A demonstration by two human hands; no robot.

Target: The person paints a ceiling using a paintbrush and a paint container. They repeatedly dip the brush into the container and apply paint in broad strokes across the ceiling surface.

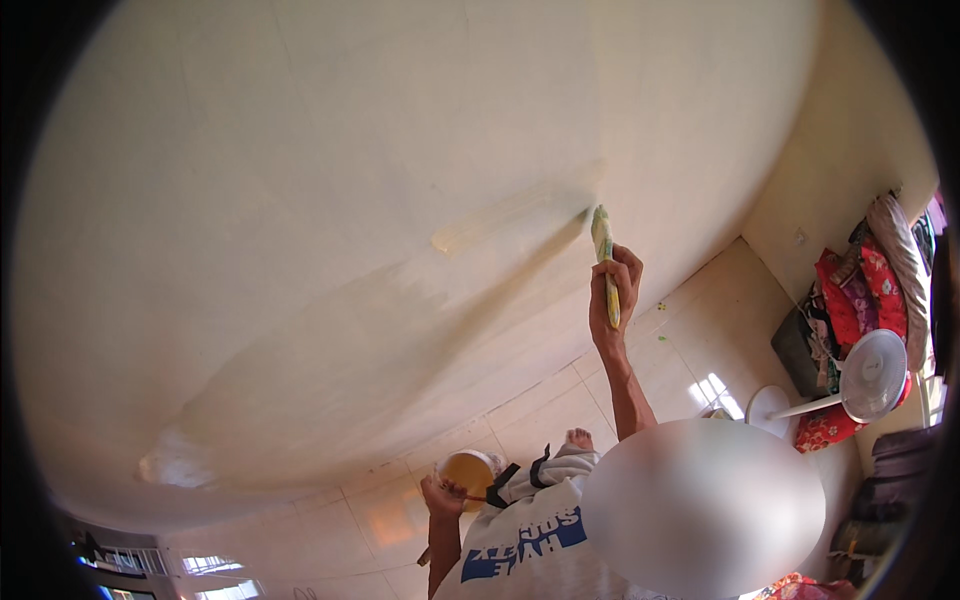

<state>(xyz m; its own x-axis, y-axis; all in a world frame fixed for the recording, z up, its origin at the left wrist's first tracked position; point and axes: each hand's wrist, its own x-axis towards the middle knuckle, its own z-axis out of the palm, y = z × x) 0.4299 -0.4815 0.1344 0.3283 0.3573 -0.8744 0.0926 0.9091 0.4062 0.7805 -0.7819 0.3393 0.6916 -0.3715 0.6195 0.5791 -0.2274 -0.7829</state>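
My right hand (617,290) is raised and closed round the handle of a paintbrush (603,240). The bristles point up and meet the pale wall (350,150), or sit very close to it. A wet-looking streak (500,218) runs across the wall just left of the brush tip, and the arm's shadow falls below it. Lower down, at my waist, my left hand (443,495) grips a round tub (468,470) by its side. The tub looks yellowish inside; how much it holds is unclear. Part of the left fingers is hidden against the tub.
Glossy floor tiles (560,405) meet the wall's foot. On the right stands a white pedestal fan (873,375), with red patterned cloths (880,280) piled or hung behind it. A dark object (795,350) leans near them. My bare foot (579,438) is close to the wall.
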